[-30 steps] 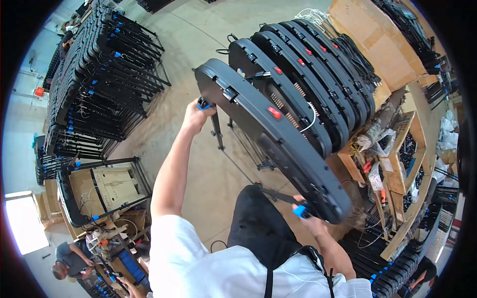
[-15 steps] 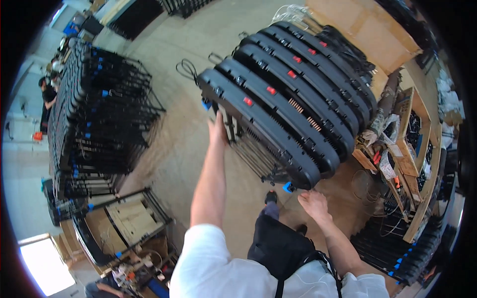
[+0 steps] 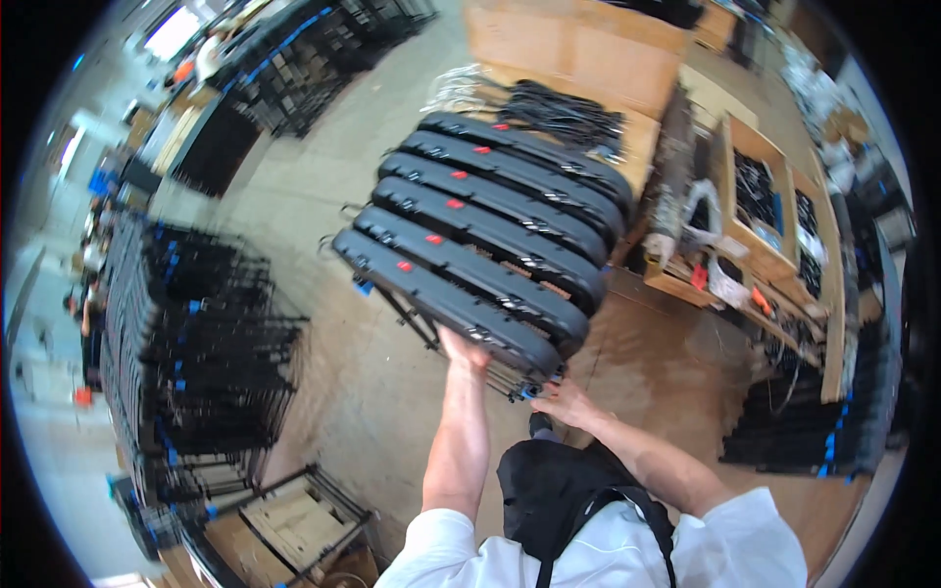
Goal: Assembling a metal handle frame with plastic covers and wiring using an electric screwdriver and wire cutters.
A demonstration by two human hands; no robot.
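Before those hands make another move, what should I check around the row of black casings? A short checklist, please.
1. Left hand on the nearest long black casing: ok, it is against the lower near side.
2. Right hand gripping firmly: cannot tell; it is at the casing's right end, by a small blue fitting.
3. Casings lined up: ok, six side by side, red switches facing up.
4. Coiled black cables away from both hands: ok, they lie beyond the row.
5. Secure footing: cannot tell; only part of a dark shoe shows.
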